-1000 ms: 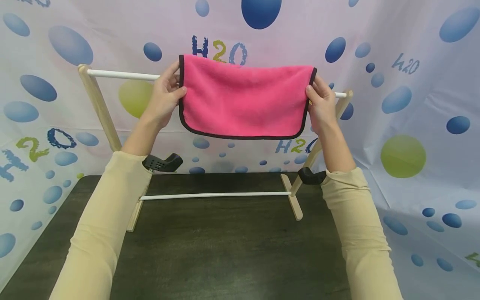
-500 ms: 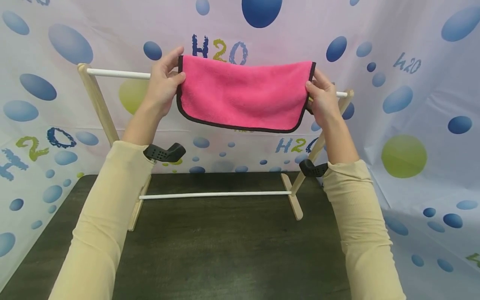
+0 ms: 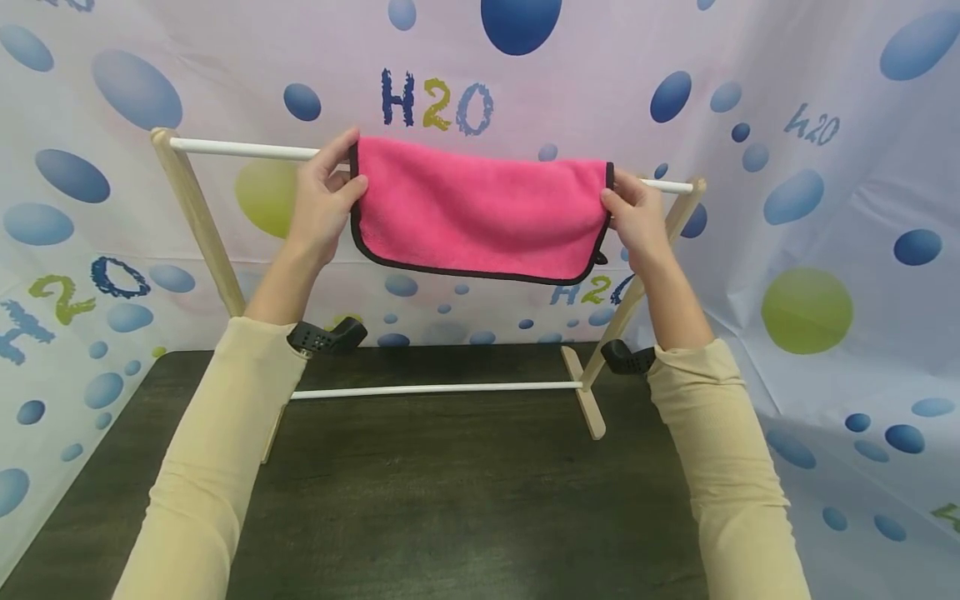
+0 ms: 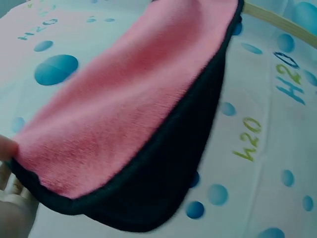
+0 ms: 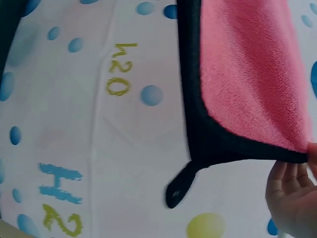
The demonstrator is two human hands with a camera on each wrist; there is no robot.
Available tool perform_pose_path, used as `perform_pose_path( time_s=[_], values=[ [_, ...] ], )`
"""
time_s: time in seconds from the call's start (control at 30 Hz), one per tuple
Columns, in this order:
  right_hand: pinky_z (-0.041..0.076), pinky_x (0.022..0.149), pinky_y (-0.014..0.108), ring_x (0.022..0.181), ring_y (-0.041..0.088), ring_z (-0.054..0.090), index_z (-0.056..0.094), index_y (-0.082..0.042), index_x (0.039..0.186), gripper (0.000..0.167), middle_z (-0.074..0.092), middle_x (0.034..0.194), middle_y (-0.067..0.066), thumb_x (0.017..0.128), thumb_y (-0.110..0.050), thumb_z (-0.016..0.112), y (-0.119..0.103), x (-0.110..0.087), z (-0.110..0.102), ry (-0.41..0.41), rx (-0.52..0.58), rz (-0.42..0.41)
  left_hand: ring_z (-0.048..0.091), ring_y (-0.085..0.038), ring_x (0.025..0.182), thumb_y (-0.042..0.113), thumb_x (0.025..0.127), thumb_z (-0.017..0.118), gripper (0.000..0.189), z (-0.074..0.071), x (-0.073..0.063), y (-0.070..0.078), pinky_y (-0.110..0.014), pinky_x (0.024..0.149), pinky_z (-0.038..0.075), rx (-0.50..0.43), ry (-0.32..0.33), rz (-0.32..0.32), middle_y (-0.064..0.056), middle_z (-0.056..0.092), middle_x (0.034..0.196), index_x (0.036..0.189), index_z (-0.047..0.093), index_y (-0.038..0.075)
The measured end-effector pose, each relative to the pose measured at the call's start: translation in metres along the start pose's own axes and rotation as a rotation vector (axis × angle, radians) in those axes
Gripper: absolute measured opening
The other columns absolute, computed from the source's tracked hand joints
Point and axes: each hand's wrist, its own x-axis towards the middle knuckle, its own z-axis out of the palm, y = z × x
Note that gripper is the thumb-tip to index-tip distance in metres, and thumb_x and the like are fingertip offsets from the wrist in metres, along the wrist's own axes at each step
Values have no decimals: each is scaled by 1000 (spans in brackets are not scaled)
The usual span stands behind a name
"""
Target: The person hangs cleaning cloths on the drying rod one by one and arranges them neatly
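Observation:
A pink towel (image 3: 480, 217) with black edging hangs folded in front of the white top rail (image 3: 247, 149) in the head view, hiding the rail's middle. My left hand (image 3: 318, 196) pinches its left side near the fold, thumb on the pink face and fingers behind. At the opposite side, my right hand (image 3: 637, 212) grips the edge the same way. The left wrist view shows a dark second layer (image 4: 183, 163) behind the pink one. A small black loop (image 5: 179, 187) sticks out from a lower corner in the right wrist view.
Wooden posts (image 3: 198, 221) hold up the rail at both ends, and a white lower bar (image 3: 435, 389) joins them near the dark tabletop (image 3: 465, 492). One wooden foot (image 3: 583, 393) shows at right. A dotted curtain (image 3: 817, 200) stands behind.
Both hands rise slightly with the towel, then lower it against the rail and shift it a little left. The loop at the right now shows.

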Motion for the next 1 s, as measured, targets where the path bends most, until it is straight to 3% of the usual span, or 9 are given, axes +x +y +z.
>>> perform_pose_path(
  time_s=[0.1,0.33,0.5,0.63,0.8,1.0],
  values=[
    [48,71,16,78,9,55,54,-6,127,35,58,92,2,93,-5,48,10,-3,0,22,18,-45,56,-12,75,-13,85,45,53,-2,-5,-10,-18,73,47,-23,27,44,-9,50,114,136,39,-1],
    [47,65,16,68,7,52,58,-4,119,29,55,78,-2,91,-4,52,29,-8,1,96,107,-98,57,-14,83,-10,87,47,48,-5,-17,-34,-19,76,47,-12,53,88,-4,54,109,134,43,1],
    [47,67,17,71,6,55,59,-5,116,26,56,78,-4,90,-7,55,42,-14,2,80,132,-89,55,-16,89,-7,88,48,48,-6,-24,-48,-20,79,46,-7,28,71,-2,54,103,135,41,2],
    [46,67,18,70,7,54,61,-7,114,24,56,76,-4,90,-5,54,51,-16,3,93,134,-126,53,-16,91,-9,88,46,48,-6,-28,-54,-20,80,46,9,4,60,-1,54,100,135,39,3],
    [47,64,18,66,8,52,64,-9,108,22,54,72,-3,90,-2,53,51,-10,3,138,184,-201,52,-17,90,-11,88,43,50,-3,-30,-59,-22,79,45,8,-4,82,-2,53,97,136,38,4],
    [46,62,18,64,8,50,66,-10,102,22,55,72,-1,89,1,53,45,-2,4,195,224,-176,51,-17,89,-11,89,43,53,3,-32,-69,-22,78,45,20,-11,103,-2,51,98,138,35,5]
  ],
)
